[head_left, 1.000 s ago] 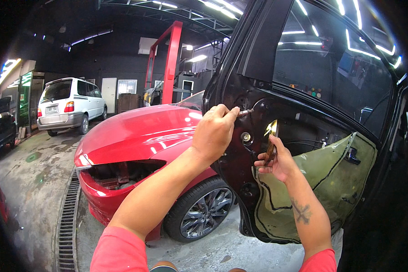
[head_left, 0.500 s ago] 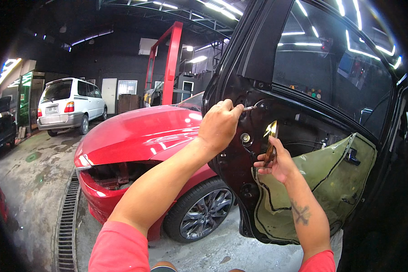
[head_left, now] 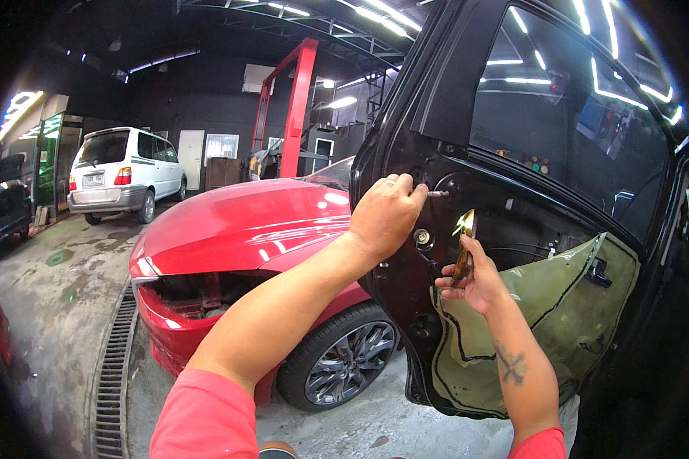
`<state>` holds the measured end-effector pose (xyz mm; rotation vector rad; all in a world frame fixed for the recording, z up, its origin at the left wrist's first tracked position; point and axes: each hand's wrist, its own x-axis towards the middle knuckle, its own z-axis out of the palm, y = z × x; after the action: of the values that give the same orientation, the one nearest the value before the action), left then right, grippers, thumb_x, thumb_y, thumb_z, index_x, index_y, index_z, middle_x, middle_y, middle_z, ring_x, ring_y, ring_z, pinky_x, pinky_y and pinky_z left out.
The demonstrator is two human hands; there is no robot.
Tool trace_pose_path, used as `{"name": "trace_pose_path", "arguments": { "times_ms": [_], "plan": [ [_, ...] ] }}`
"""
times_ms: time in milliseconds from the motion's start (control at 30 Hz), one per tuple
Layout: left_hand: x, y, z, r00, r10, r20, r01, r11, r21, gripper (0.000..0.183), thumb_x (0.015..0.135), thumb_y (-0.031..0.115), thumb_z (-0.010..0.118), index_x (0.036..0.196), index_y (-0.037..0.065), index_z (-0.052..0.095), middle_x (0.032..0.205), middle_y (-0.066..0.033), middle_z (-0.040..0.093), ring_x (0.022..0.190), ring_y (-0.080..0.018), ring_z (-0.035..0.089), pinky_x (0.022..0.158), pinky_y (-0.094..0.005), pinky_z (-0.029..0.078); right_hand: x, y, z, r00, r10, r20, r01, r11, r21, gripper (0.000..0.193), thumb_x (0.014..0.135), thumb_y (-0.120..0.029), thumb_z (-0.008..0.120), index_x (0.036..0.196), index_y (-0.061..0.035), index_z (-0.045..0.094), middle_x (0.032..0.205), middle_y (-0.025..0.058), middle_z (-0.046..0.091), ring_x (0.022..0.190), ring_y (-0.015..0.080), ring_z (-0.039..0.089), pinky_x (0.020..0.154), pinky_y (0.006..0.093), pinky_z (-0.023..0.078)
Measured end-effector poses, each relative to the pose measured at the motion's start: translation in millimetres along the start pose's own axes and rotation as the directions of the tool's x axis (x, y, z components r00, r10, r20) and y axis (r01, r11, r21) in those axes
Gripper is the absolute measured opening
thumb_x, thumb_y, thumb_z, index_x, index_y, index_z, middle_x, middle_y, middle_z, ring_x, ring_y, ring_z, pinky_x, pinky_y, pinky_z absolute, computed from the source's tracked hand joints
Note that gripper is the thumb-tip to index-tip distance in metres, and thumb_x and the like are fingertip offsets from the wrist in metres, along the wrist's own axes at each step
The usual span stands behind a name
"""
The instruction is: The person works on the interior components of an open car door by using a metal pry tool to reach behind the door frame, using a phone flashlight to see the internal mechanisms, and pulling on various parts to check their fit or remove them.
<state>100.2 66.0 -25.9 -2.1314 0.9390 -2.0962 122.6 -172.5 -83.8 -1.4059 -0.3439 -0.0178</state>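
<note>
In front of me stands a black car door (head_left: 406,306) with its inner panel exposed. My left hand (head_left: 390,214) is closed around a slim metal rod (head_left: 438,193), whose tip points right toward the door's upper inner metal. Most of the rod is hidden in my fist. Lower and to the right, my right hand (head_left: 478,283) grips a slender, glossy gold-and-brown piece (head_left: 464,228) between thumb and fingers, held upright. Its exact kind is unclear. A greenish plastic liner sheet (head_left: 559,306) with black sealant lines hangs partly peeled from the door, beside my right wrist.
A red car (head_left: 237,222) with an opening at its front stands close on the left, its wheel (head_left: 341,356) near the door's lower edge. A floor drain grate (head_left: 115,375) runs alongside. Farther back are a white van (head_left: 126,172) and a red lift post (head_left: 295,115).
The view has shifted slightly, so the whole scene sits a little right and lower. More of the metal rod shows past my left fingers. Both hands keep their holds.
</note>
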Motion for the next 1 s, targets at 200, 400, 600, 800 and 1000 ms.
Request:
{"name": "trace_pose_path", "arguments": {
  "times_ms": [200, 400, 600, 800, 1000],
  "plan": [
    [9.4, 3.7, -3.0, 0.965, 0.205, 0.164, -0.234, 0.954, 0.185, 0.021, 0.082, 0.013, 0.065, 0.100, 0.006, 0.072, 0.091, -0.0088, 0.063, 0.094, -0.0262, 0.064, 0.089, -0.0398, 0.051, -2.3, -0.7, 0.0, 1.000, 0.002, 0.016, -0.002, 1.000, -0.001, 0.064, 0.090, -0.064, 0.066, 0.125, -0.0118, 0.053, 0.092, 0.0136, 0.068, 0.080, 0.0347, 0.073, 0.065, 0.0465, 0.059],
    [6.9, -14.3, -12.8, 0.904, 0.409, 0.125, -0.427, 0.865, 0.265, 0.021, 0.078, 0.018, 0.067, 0.096, 0.007, 0.072, 0.125, -0.0086, 0.061, 0.123, -0.0273, 0.055, 0.102, -0.0376, 0.048, -4.9, -2.3, -3.6, 1.000, 0.009, 0.026, -0.009, 0.999, 0.031, 0.058, 0.091, -0.060, 0.066, 0.124, -0.0149, 0.052, 0.090, 0.0113, 0.067, 0.078, 0.0326, 0.073, 0.065, 0.0468, 0.059],
    [-12.8, -28.3, -11.2, 0.936, 0.319, 0.150, -0.344, 0.920, 0.187, 0.037, 0.080, 0.018, 0.067, 0.116, 0.011, 0.074, 0.103, -0.0036, 0.059, 0.102, -0.0239, 0.057, 0.090, -0.0367, 0.051, -1.4, 0.5, -0.3, 1.000, 0.002, 0.027, -0.003, 0.999, 0.033, 0.058, 0.090, -0.061, 0.067, 0.120, -0.0138, 0.053, 0.090, 0.0108, 0.066, 0.079, 0.0319, 0.074, 0.064, 0.0454, 0.060],
    [-16.5, -12.0, -17.3, 0.975, 0.189, 0.114, -0.201, 0.974, 0.106, 0.050, 0.081, 0.017, 0.068, 0.129, 0.000, 0.068, 0.104, -0.0086, 0.060, 0.098, -0.0275, 0.059, 0.090, -0.0378, 0.052, -1.8, -1.3, -2.8, 1.000, 0.012, 0.022, -0.013, 1.000, 0.018, 0.065, 0.088, -0.063, 0.069, 0.123, -0.0115, 0.050, 0.091, 0.0108, 0.065, 0.080, 0.0319, 0.073, 0.064, 0.0433, 0.060],
    [-16.4, -15.2, -12.6, 0.965, 0.234, 0.119, -0.242, 0.969, 0.057, 0.041, 0.084, 0.012, 0.066, 0.125, 0.005, 0.069, 0.102, -0.0080, 0.063, 0.094, -0.0256, 0.061, 0.086, -0.0380, 0.052, -2.2, -1.7, 0.5, 1.000, 0.016, -0.009, -0.016, 1.000, 0.016, 0.056, 0.090, -0.064, 0.066, 0.115, -0.0153, 0.055, 0.089, 0.0100, 0.067, 0.079, 0.0327, 0.074, 0.066, 0.0460, 0.060]
  ]
}}
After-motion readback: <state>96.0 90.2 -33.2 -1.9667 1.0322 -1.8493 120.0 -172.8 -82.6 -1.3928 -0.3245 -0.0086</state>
